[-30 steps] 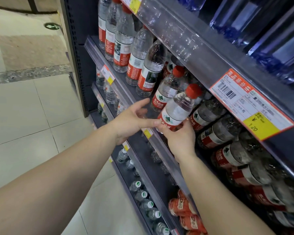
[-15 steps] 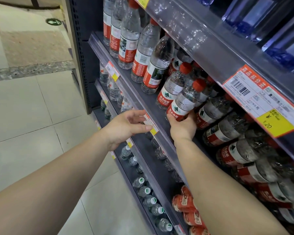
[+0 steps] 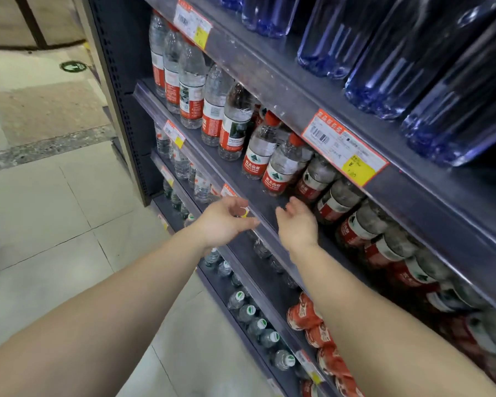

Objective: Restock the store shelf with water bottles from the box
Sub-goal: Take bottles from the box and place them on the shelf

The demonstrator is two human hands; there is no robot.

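Note:
A small red-capped water bottle [image 3: 284, 164] with a red label stands upright near the front of the middle shelf [image 3: 241, 193], beside another like it [image 3: 259, 147]. My right hand [image 3: 297, 224] hovers just below and in front of that bottle, fingers apart, holding nothing. To its left, my left hand [image 3: 222, 222] is also empty with loosely spread fingers, over the shelf's front rail by a price tag. Taller red-labelled bottles [image 3: 192, 90] fill the shelf's left end, and more small bottles [image 3: 352, 227] crowd the right. The box is not in view.
Blue bottles [image 3: 413, 53] stand on the upper shelf, with an orange price tag [image 3: 344, 147] on its rail. Lower shelves hold green-capped bottles [image 3: 249, 310] and red-wrapped packs [image 3: 307, 313]. Tiled floor [image 3: 55, 210] spreads to the left.
My right hand has let go of the small red-capped bottle, which now stands on the shelf, and has drawn back. My left hand has moved slightly away from the rail.

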